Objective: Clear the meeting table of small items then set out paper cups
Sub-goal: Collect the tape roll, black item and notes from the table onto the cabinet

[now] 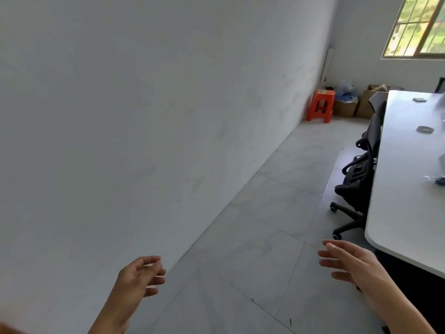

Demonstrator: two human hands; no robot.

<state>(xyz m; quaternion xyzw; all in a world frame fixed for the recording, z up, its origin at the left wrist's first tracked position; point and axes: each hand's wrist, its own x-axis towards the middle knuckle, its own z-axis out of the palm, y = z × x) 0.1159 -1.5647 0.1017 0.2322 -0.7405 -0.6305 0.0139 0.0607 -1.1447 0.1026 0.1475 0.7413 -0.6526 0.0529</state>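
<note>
The white meeting table [399,213] runs along the right edge of the head view. On it lie a small dark item [419,99] at the far end, a dark round item [425,129] nearer, and a small dark object with clear wrapping [439,181] near the right border. My left hand [138,277] hovers over the floor at the lower left, fingers relaxed and holding nothing. My right hand [349,261] is stretched forward with straight fingers, just left of the table's near corner, holding nothing. No paper cups are in view.
Black office chairs [358,179] are tucked along the table's left side. A grey tiled floor [265,225] runs between them and the white wall [144,116]. An orange plastic stool [321,106], cardboard boxes [346,108] and bags stand in the far corner.
</note>
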